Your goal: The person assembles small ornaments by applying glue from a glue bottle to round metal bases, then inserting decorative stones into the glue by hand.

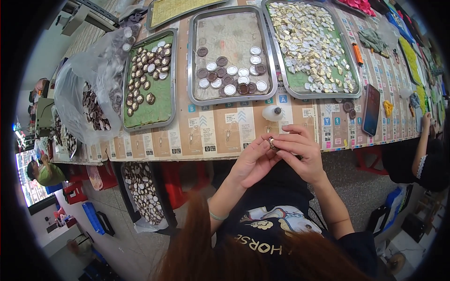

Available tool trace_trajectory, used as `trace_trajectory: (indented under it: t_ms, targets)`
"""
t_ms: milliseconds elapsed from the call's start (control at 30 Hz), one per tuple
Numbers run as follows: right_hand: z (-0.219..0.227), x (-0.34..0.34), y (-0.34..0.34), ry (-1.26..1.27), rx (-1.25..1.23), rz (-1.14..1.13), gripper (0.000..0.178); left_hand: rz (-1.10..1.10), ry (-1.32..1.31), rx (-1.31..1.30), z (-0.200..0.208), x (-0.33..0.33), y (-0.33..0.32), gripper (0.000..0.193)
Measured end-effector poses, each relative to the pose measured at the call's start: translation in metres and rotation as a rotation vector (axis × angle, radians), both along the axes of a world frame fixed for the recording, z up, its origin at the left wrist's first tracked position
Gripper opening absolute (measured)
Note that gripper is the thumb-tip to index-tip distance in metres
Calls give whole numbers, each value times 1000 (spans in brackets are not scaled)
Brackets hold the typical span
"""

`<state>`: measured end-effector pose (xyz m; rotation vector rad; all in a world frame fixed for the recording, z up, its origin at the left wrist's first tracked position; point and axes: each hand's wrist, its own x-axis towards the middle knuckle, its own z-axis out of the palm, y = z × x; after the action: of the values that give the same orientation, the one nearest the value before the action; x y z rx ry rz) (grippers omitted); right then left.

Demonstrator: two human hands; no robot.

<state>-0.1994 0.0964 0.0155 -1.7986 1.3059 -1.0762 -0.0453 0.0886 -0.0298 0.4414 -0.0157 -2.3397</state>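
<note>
Over the near edge of the table, my left hand (253, 161) and my right hand (302, 152) meet with fingertips pinched on one small round brown and gold piece (272, 143). The fingers cover much of it. Just beyond my hands a small white bottle (271, 113) with a dark tip stands on the table. The middle metal tray (227, 37) bears scattered brown scalloped discs and white-faced ones. A green-lined tray (152, 116) to its left has brown rounds with pale centres. The right tray (278, 61) is spread with many small gold and white pieces.
A clear plastic bag (77, 89) of brown rounds lies at the left. Below the table edge stands a bin of similar rounds (143, 194). A phone (371, 110), an orange lighter-like object (357, 54) and a yellow scrap (388, 108) lie at right. Other people sit at both sides.
</note>
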Motion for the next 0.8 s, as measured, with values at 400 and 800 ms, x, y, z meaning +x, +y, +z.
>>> trace_trajectory:
  t_ms: [400, 800]
  targets:
    - [6, 3, 2, 60, -34, -11, 45, -49, -256, -119, 20, 2, -7, 26]
    - [5, 5, 4, -86, 61, -31, 53, -117, -175, -29, 24, 3, -8, 29]
